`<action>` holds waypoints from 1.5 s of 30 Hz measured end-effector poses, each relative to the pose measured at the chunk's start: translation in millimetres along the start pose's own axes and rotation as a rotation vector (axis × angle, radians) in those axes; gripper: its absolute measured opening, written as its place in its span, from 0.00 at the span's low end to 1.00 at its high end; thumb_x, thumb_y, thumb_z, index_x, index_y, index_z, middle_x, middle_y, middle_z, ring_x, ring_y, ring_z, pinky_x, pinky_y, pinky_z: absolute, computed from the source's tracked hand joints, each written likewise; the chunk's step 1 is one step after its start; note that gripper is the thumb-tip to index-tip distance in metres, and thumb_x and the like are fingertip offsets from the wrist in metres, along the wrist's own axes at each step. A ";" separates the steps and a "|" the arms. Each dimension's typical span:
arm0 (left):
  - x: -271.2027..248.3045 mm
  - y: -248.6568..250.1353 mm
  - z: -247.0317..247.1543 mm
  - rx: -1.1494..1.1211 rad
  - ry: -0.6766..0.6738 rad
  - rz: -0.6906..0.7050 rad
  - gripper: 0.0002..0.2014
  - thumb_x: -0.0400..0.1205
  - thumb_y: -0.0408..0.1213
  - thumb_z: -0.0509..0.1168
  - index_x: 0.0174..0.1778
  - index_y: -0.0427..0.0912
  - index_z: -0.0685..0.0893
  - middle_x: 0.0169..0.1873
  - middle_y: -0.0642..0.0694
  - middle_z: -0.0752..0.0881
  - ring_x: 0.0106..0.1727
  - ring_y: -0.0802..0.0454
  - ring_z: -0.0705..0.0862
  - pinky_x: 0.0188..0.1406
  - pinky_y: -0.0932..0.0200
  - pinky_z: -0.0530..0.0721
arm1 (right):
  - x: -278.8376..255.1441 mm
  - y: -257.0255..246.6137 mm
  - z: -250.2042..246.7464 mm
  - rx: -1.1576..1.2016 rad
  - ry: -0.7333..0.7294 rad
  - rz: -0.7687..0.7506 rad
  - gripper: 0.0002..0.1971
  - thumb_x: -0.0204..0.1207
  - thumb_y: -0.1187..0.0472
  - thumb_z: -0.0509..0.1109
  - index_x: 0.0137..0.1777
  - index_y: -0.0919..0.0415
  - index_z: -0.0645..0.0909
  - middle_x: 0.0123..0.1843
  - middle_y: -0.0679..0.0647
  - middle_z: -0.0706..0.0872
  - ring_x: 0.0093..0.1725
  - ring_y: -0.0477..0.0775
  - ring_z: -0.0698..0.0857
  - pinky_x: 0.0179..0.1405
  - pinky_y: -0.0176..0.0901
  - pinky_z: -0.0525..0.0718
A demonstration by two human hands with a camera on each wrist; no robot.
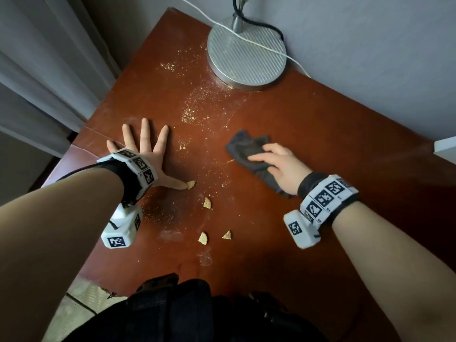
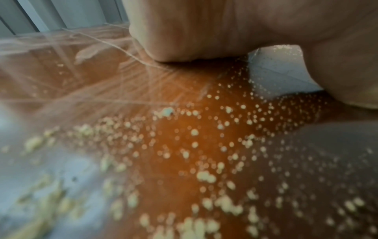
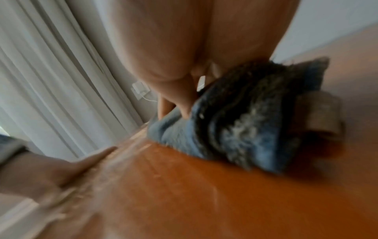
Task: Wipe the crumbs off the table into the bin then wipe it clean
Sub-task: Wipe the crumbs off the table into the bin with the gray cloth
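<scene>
The left hand [image 1: 145, 154] lies flat on the table [image 1: 320, 149], fingers spread wide, its thumb tip touching a cracker piece [image 1: 191, 184]. The right hand [image 1: 281, 166] presses a dark blue cloth [image 1: 249, 149] onto the table with fingers laid across it. Crumbs [image 1: 197, 104] are scattered between the hands and up to the round silver lamp base [image 1: 246, 55]. Three more cracker pieces [image 1: 207, 203] lie nearer the person.
</scene>
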State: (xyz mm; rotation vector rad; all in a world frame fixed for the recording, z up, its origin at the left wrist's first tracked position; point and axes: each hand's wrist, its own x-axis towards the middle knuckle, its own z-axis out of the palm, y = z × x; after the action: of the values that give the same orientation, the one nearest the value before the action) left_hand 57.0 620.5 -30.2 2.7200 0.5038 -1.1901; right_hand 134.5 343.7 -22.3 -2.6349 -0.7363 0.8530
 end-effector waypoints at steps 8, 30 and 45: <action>1.4 0.6 -0.1 0.005 0.005 -0.004 0.71 0.48 0.82 0.61 0.75 0.60 0.22 0.75 0.47 0.20 0.78 0.32 0.27 0.72 0.23 0.41 | 18.8 83.3 -83.5 0.128 0.545 0.483 0.25 0.80 0.72 0.55 0.77 0.57 0.68 0.77 0.62 0.66 0.75 0.62 0.69 0.74 0.39 0.63; -1.7 4.1 -0.4 -0.010 0.002 -0.021 0.71 0.47 0.82 0.61 0.74 0.62 0.21 0.74 0.47 0.19 0.77 0.34 0.26 0.73 0.24 0.39 | 13.4 62.7 -62.2 0.060 0.350 0.347 0.27 0.78 0.74 0.55 0.76 0.56 0.71 0.79 0.59 0.63 0.77 0.61 0.66 0.73 0.32 0.58; -3.2 2.8 2.4 -0.004 0.046 -0.007 0.71 0.45 0.82 0.60 0.75 0.61 0.23 0.76 0.48 0.21 0.78 0.33 0.28 0.72 0.23 0.41 | 6.0 -20.5 9.7 -0.065 0.101 0.024 0.27 0.79 0.70 0.55 0.75 0.47 0.69 0.80 0.48 0.62 0.76 0.58 0.61 0.77 0.54 0.62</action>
State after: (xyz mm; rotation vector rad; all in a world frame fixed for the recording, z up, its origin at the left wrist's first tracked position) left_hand 54.4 616.4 -29.5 2.7498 0.5211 -1.1289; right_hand 125.0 365.0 -24.5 -2.7257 -0.7197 0.7081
